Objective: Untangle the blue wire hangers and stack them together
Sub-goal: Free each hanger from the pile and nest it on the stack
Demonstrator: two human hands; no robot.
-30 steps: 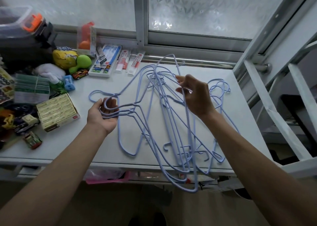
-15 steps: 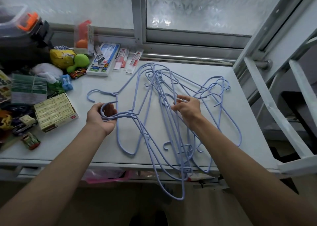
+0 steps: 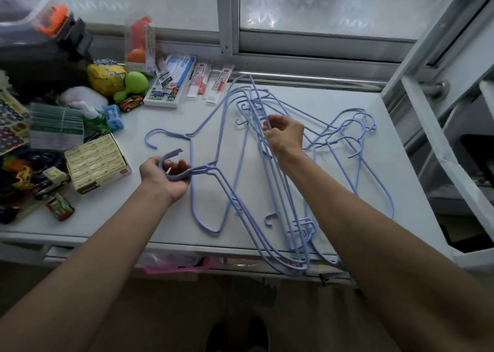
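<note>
Several blue wire hangers point(image 3: 291, 218) lie tangled across the white table point(image 3: 112, 212), some bodies reaching past its front edge. My left hand point(image 3: 167, 176) is closed around a bunch of hanger hooks point(image 3: 173, 155) at the left of the tangle. My right hand point(image 3: 284, 135) pinches wires in the middle of the tangle, fingers curled around them. One lone hanger hook point(image 3: 151, 139) lies flat just beyond my left hand. More hooks point(image 3: 361, 119) fan out at the far right.
Clutter fills the table's left side: a yellow box point(image 3: 97, 162), toy cars point(image 3: 50, 180), a green toy point(image 3: 135, 83), a blue sharpener point(image 3: 115, 116), flat packets point(image 3: 171, 84) by the window sill. A white metal frame point(image 3: 438, 137) borders the right edge.
My right hand dropped from a raised hold to the tangle, then slid slightly away from me; the hangers sank flatter onto the table. My left hand kept its grip on the hooks.
</note>
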